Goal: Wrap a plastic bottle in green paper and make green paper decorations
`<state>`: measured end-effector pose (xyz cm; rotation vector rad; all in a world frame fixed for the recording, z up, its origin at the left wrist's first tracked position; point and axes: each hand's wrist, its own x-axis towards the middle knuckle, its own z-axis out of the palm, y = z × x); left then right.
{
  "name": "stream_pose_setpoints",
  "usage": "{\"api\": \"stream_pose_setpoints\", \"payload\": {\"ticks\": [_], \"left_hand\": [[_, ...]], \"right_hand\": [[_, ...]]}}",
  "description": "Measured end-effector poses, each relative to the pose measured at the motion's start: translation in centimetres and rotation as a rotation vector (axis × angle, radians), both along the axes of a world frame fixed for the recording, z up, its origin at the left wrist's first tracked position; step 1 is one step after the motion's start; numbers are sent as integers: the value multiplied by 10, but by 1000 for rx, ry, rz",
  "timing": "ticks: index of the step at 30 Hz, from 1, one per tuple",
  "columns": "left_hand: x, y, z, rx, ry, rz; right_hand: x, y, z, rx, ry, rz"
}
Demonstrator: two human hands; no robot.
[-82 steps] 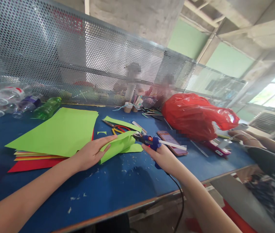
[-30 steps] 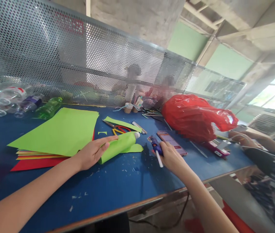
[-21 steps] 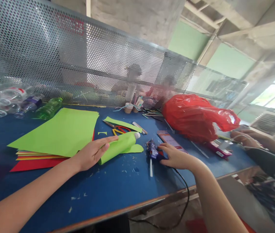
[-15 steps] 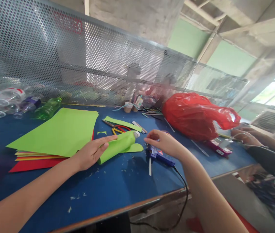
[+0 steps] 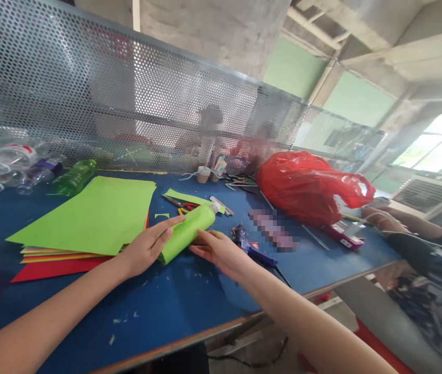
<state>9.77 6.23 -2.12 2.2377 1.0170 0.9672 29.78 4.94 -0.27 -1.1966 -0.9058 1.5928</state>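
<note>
A bottle wrapped in green paper (image 5: 187,231) lies on the blue table (image 5: 189,301), its white cap pointing away from me. My left hand (image 5: 145,248) rests on the near end of this roll, fingers laid over the paper. My right hand (image 5: 217,250) touches the roll's lower right side with flat fingers. The blue glue gun (image 5: 250,245) lies on the table just right of my right hand, its black cord running off the table edge.
A stack of coloured paper sheets (image 5: 90,215) with green on top lies to the left. Scissors (image 5: 182,208), a phone (image 5: 275,230), a red plastic bag (image 5: 306,187) and empty plastic bottles (image 5: 41,174) surround it. Another person's arms (image 5: 403,228) rest at the right. A perforated metal screen (image 5: 127,104) stands behind.
My right hand set the glue gun down on the table, let it go and moved left onto the green-wrapped bottle. My left hand stayed on the roll.
</note>
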Motion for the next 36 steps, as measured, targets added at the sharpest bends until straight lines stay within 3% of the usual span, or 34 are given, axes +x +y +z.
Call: {"api": "stream_pose_setpoints", "payload": {"ticks": [5,10,18,29,36], "left_hand": [[12,-3,-4,80,-94,80],[12,-5,-2,174,-133,147],[14,-16,7,207,-108,121],[14,-20,7,354,139,54],[15,-20,6,339,196,21]], "right_hand": [[-18,14,-5,97,65,-132],[-31,25,3,125,185,-174],[-34,25,19,102,209,-59],[-31,17,18,217,157,-44],[-28,17,16,258,126,-6]]}}
